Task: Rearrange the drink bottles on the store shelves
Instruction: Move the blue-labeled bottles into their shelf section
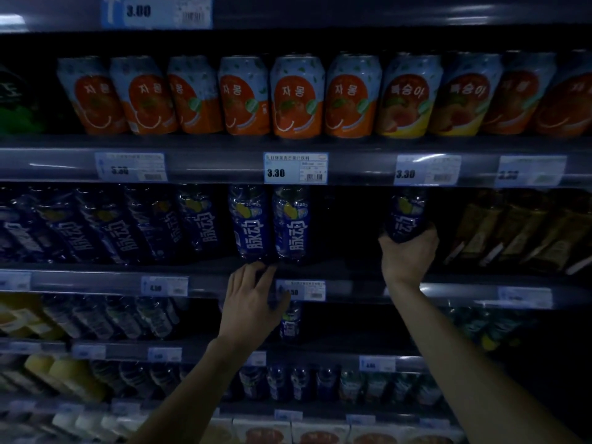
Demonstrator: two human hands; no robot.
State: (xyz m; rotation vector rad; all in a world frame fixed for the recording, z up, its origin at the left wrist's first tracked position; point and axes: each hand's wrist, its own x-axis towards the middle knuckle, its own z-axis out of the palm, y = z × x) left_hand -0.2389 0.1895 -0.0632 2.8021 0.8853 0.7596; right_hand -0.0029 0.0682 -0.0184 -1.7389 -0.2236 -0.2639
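A shop's drinks aisle: tiered shelves carry price tags with barcodes, rows of juice cans and blue drink bottles

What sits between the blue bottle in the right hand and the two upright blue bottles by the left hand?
Head view: nothing visible, just a dark gap between held blue plastic bottle and upright pair.

Left hand, right hand: bare, no gloves; forearms uncovered, no sleeves visible.
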